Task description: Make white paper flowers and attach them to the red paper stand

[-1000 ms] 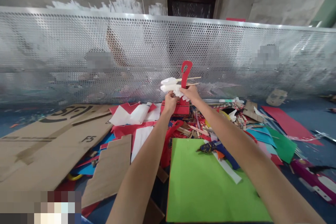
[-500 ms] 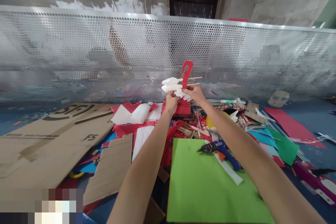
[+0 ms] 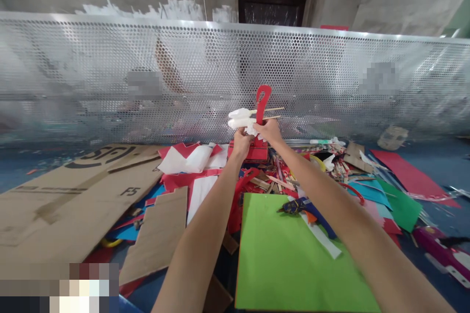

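Both of my hands are stretched far out, side by side, around a small craft piece held up before the metal panel. The piece has white rounded forms (image 3: pixel 240 118) on thin wooden sticks (image 3: pixel 274 109), crumpled white paper (image 3: pixel 250 127) beneath, and a red curved strip (image 3: pixel 261 102) standing upright with a loop at its top. From below, my left hand (image 3: pixel 243 143) is closed on the white part. My right hand (image 3: pixel 269 131) pinches the white paper near the strip's foot. Just under the hands sits a red box-like piece (image 3: pixel 257 150). Fingertips are partly hidden.
A blue glue gun (image 3: pixel 299 205) lies on a green board (image 3: pixel 279 259). Cardboard sheets (image 3: pixel 69 205) spread to the left. Scraps of red, white and blue paper surround the board. A perforated metal panel (image 3: pixel 205 68) stands behind; a magenta device (image 3: pixel 442 252) lies at right.
The view has shifted slightly, so everything sits a little further right. My right hand has moved a little against the craft piece; both hands keep their hold.
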`<action>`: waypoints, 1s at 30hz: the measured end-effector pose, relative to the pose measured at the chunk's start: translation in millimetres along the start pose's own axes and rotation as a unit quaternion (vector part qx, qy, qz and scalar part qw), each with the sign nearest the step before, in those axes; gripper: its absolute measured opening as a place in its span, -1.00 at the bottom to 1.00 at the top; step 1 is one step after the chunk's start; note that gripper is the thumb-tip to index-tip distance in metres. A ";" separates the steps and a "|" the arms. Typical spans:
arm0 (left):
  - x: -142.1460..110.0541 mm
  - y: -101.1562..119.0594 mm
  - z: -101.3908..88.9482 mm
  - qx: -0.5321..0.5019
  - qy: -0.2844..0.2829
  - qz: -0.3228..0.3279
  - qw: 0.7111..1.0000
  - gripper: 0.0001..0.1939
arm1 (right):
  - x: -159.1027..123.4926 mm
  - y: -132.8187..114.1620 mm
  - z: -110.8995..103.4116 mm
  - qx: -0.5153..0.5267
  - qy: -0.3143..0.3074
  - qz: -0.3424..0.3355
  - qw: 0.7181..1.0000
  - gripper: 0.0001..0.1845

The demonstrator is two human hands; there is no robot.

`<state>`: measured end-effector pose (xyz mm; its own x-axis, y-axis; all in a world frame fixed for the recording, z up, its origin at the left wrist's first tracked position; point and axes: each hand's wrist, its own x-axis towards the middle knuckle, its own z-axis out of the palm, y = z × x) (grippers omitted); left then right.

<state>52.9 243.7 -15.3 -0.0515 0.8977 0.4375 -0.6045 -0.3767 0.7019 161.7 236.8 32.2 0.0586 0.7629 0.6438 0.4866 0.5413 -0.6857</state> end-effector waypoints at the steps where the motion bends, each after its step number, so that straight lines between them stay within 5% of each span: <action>1: 0.2 -0.3 0.1 0.001 0.001 -0.001 1.000 -0.53 | -0.5 -2.1 0.5 -0.013 0.006 0.007 1.000 -0.80; 8: 3.3 -4.8 -2.1 -0.005 -0.010 0.011 1.000 -0.59 | -5.9 -13.8 6.8 -0.083 0.067 0.022 0.994 -0.76; 18: 4.3 -6.2 -3.8 -0.008 -0.019 0.020 1.000 -0.52 | -4.3 -13.6 -0.5 -0.051 0.007 0.041 0.998 -0.81; 30: 2.0 -2.9 -2.2 0.021 -0.027 0.028 0.999 -0.58 | -6.3 -15.3 10.0 -0.069 0.070 0.065 0.993 -0.78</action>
<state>52.8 247.1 -17.6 -0.0408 0.8620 0.5053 -0.5672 -0.4363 0.6985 145.1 227.2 35.3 0.2443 0.7615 0.6004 0.5815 0.3804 -0.7191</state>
